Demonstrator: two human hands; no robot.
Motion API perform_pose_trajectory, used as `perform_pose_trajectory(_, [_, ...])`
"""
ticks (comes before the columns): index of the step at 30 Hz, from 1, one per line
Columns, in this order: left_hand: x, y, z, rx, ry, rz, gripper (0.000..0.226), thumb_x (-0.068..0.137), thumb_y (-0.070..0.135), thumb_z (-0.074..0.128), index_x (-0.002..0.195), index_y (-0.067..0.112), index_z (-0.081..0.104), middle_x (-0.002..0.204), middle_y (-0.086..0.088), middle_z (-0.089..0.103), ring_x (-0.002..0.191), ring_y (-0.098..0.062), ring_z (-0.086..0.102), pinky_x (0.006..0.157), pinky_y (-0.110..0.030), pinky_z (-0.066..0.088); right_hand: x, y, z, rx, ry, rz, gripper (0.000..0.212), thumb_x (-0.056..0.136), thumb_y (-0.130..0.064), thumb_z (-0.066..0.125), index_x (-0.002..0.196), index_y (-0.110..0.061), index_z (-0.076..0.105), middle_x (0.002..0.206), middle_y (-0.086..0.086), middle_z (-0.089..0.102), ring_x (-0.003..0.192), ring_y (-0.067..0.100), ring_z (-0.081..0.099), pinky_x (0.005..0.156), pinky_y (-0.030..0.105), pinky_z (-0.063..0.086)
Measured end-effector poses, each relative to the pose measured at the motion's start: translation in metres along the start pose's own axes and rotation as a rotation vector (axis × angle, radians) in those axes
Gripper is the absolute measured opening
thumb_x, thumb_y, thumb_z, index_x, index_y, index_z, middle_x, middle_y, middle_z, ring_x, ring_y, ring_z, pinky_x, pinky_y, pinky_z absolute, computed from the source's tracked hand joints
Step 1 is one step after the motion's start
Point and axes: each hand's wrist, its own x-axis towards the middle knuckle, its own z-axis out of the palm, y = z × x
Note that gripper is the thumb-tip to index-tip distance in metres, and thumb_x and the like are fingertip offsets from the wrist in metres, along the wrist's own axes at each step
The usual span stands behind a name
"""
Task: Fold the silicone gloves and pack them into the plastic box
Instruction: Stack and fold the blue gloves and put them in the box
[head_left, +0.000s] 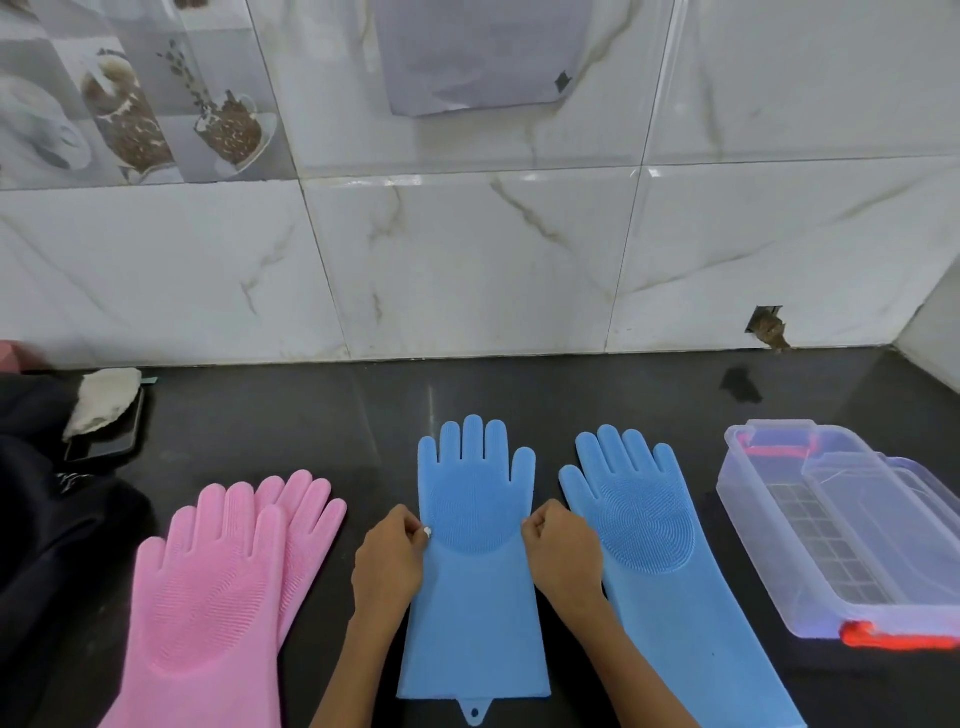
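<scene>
Two gloves (228, 582) left, two gloves (545, 545) centre, box (841, 525) right, on counter (311, 415).

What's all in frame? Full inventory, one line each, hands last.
blue gloves: 2, blue, flat at counter centre, palms up, side by side; the other lies to its right.
pink gloves: 2, pink, left of the blue ones, overlapping.
plastic box: 1, clear with red-orange latches, right of the gloves, lid on.
counter: 1, black, under everything.
wall tiles: white marble look, behind the counter.
dark cloth: 1, black, far left.
phone: 1, black, far left, pale rag on it.
left hand: pinching the middle blue glove's left edge.
right hand: pinching its right edge.
</scene>
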Motion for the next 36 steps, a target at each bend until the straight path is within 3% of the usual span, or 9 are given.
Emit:
perform_pose_trajectory(8, [-0.017, -0.006, -0.003, -0.003, -0.026, -0.022, 0.014, 0.094, 0.026, 0.056, 0.083, 0.018, 0.052, 0.081, 0.003, 0.061, 0.074, -0.011, 0.058, 0.061, -0.021, 0.04, -0.017, 0.0, -0.003, 0.005, -0.018, 0.012, 0.019, 0.098, -0.027, 0.045, 0.096, -0.012, 0.056, 0.092, 0.001, 0.065, 0.075, 0.011, 0.054, 0.066, 0.022, 0.044])
perform_pose_trajectory(13, [-0.024, 0.001, -0.003, 0.039, -0.061, -0.057, 0.014, 0.094, 0.025, 0.055, 0.084, 0.016, 0.051, 0.082, 0.0, 0.06, 0.076, -0.016, 0.059, 0.067, -0.03, 0.047, -0.023, 0.005, -0.009, 0.081, -0.06, 0.029, 0.018, 0.098, -0.025, 0.047, 0.096, -0.01, 0.057, 0.091, 0.002, 0.064, 0.076, 0.011, 0.056, 0.069, 0.023, 0.048])
perform_pose_trajectory(16, [-0.034, 0.013, -0.006, 0.109, 0.052, -0.1, 0.012, 0.093, 0.026, 0.055, 0.097, 0.015, 0.051, 0.097, -0.003, 0.059, 0.083, -0.019, 0.057, 0.065, -0.031, 0.043, -0.022, 0.011, -0.017, 0.238, -0.036, 0.038, 0.017, 0.095, -0.026, 0.054, 0.081, -0.017, 0.058, 0.075, -0.006, 0.06, 0.065, 0.006, 0.054, 0.058, 0.018, 0.042])
perform_pose_trajectory(19, [-0.043, 0.034, -0.002, 0.115, 0.148, 0.006, 0.022, 0.093, 0.027, 0.055, 0.112, 0.017, 0.051, 0.111, -0.002, 0.055, 0.091, -0.019, 0.057, 0.069, -0.03, 0.042, -0.012, 0.032, -0.038, 0.334, 0.096, 0.098, 0.02, 0.094, -0.026, 0.057, 0.074, -0.023, 0.056, 0.072, -0.01, 0.061, 0.065, 0.003, 0.054, 0.056, 0.014, 0.04])
perform_pose_trajectory(22, [-0.05, 0.063, 0.023, -0.046, -0.119, 0.177, 0.03, 0.093, 0.032, 0.055, 0.12, 0.02, 0.048, 0.119, 0.002, 0.056, 0.096, -0.008, 0.052, 0.084, -0.022, 0.043, 0.001, 0.061, -0.065, 0.181, 0.284, 0.191, 0.012, 0.095, -0.029, 0.053, 0.096, -0.02, 0.06, 0.1, 0.0, 0.067, 0.083, 0.009, 0.059, 0.08, 0.021, 0.05])
perform_pose_trajectory(25, [-0.062, 0.093, 0.063, -0.035, -0.42, 0.196, 0.043, 0.092, 0.037, 0.054, 0.127, 0.015, 0.044, 0.117, 0.001, 0.055, 0.106, -0.014, 0.054, 0.089, -0.023, 0.042, 0.004, 0.087, -0.073, -0.177, 0.32, 0.293, 0.043, 0.097, -0.04, 0.042, 0.127, -0.009, 0.048, 0.123, 0.009, 0.057, 0.111, 0.023, 0.055, 0.1, 0.034, 0.044])
perform_pose_trajectory(31, [-0.074, 0.126, 0.101, -0.101, -0.356, 0.094, 0.042, 0.088, 0.034, 0.061, 0.118, 0.014, 0.039, 0.11, 0.0, 0.055, 0.104, -0.019, 0.06, 0.086, -0.028, 0.049, 0.008, 0.105, -0.072, -0.195, 0.126, 0.293, 0.047, 0.098, -0.045, 0.036, 0.127, -0.008, 0.041, 0.121, 0.009, 0.056, 0.108, 0.021, 0.059, 0.089, 0.028, 0.05])
perform_pose_trajectory(34, [-0.07, 0.13, 0.102, -0.407, -0.431, -0.024, 0.038, 0.088, 0.013, 0.059, 0.119, 0.017, 0.037, 0.085, 0.003, 0.052, 0.079, -0.011, 0.059, 0.077, -0.032, 0.057, 0.014, 0.109, -0.075, -0.006, 0.052, 0.197, 0.04, 0.096, -0.041, 0.044, 0.122, -0.011, 0.043, 0.114, 0.005, 0.062, 0.098, 0.02, 0.063, 0.078, 0.027, 0.051])
perform_pose_trajectory(36, [-0.067, 0.131, 0.1, -0.662, -0.559, -0.125, 0.047, 0.088, 0.006, 0.055, 0.125, 0.026, 0.035, 0.087, -0.003, 0.055, 0.074, -0.011, 0.061, 0.062, -0.028, 0.059, 0.016, 0.111, -0.076, 0.212, 0.004, 0.141, 0.038, 0.095, -0.036, 0.051, 0.124, -0.013, 0.043, 0.114, 0.003, 0.062, 0.095, 0.017, 0.063, 0.076, 0.025, 0.051])
